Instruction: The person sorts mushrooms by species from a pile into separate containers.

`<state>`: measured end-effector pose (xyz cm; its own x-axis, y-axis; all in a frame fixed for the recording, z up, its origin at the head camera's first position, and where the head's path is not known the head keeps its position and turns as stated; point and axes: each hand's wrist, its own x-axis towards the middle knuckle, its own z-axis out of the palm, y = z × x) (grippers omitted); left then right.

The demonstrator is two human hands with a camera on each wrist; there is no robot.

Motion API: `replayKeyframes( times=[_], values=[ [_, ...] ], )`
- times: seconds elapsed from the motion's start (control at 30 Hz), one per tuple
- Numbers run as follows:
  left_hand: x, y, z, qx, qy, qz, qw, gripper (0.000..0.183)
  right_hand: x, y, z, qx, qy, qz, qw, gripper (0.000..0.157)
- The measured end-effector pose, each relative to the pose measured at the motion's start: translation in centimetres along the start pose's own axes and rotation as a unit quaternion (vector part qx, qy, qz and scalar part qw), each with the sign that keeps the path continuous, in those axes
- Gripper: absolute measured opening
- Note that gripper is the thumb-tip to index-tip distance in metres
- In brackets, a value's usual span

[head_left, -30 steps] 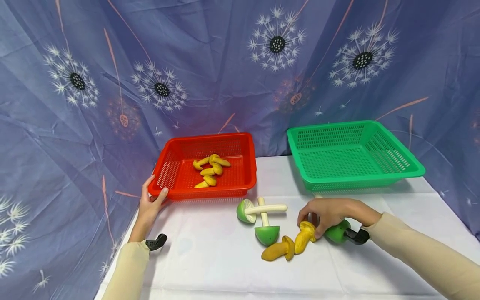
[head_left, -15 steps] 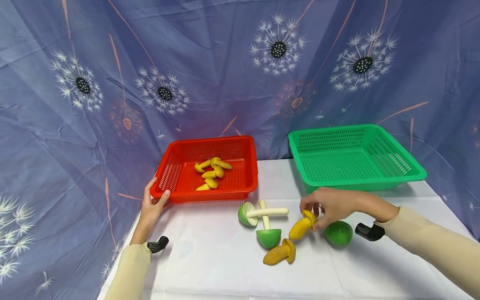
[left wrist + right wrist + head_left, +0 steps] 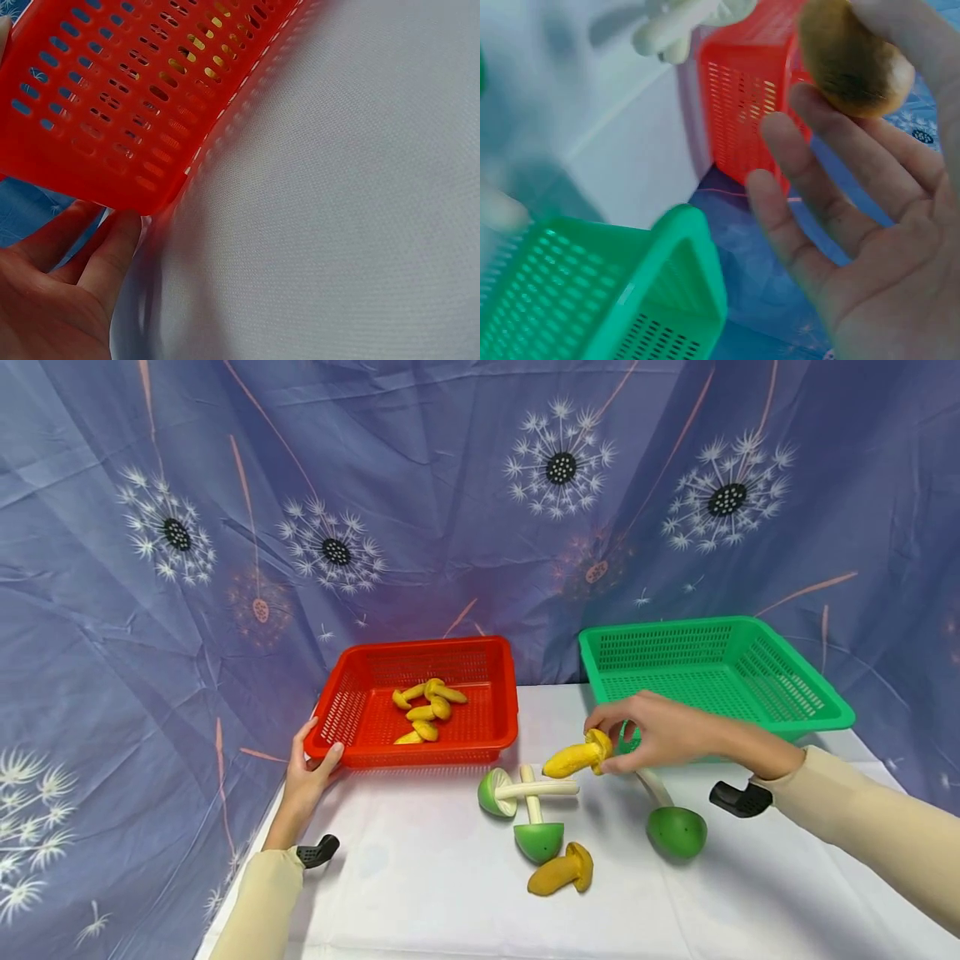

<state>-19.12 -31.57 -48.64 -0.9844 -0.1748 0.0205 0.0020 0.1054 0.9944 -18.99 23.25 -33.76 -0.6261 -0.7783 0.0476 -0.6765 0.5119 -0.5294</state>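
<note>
My right hand (image 3: 663, 729) pinches a yellow mushroom (image 3: 572, 761) by its cap, above the white cloth, with the stem pointing left. In the right wrist view the held mushroom (image 3: 847, 56) sits between thumb and fingertips. My left hand (image 3: 305, 781) holds the near left corner of the red basket (image 3: 420, 752), thumb at the rim. Several yellow mushrooms (image 3: 430, 710) lie inside that basket. Another yellow mushroom (image 3: 558, 870) lies on the cloth. Two green-capped mushrooms with white stems (image 3: 538, 842) lie crossed nearby, and a third green-capped mushroom (image 3: 677, 832) lies to the right.
A green basket (image 3: 813, 724) stands at the back right, partly behind my right hand. Behind both baskets hangs a blue curtain (image 3: 450, 510) with a dandelion print. White cloth (image 3: 420, 885) covers the table.
My right hand has lifted the yellow mushroom off the cloth and carried it up and left, away from the other yellow one. My left hand stays at the red basket's corner.
</note>
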Motion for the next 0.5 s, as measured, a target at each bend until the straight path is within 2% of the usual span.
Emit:
replayKeyframes(
  times=[0.2,0.5],
  values=[
    [0.0,-0.2,0.0,-0.02,-0.002,0.0,0.9998,0.077,2.2,-0.1,-1.3,-0.007,0.051,-0.009,0.999,0.044],
    [0.1,-0.3,-0.1,-0.02,-0.001,0.004,0.9998,0.077,5.7,-0.3,-2.9,0.014,0.077,0.001,0.997,0.043]
  ],
)
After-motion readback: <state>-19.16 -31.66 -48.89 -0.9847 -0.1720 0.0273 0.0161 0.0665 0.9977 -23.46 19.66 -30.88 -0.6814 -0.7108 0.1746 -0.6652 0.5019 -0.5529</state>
